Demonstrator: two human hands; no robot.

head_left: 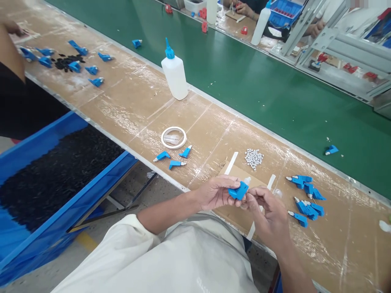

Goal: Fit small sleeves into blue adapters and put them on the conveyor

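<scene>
Pinch the blue part [238,190] firmly in your left hand [217,192], above the cardboard on the desk [210,122]; keep your right fingertips light against its side. Whether your right hand [270,213] grips anything, I can't tell.

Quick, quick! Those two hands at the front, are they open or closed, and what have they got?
Left hand: closed, holding a blue piece.
Right hand: fingers bent beside the blue piece; can't tell if they're gripping anything.
</scene>
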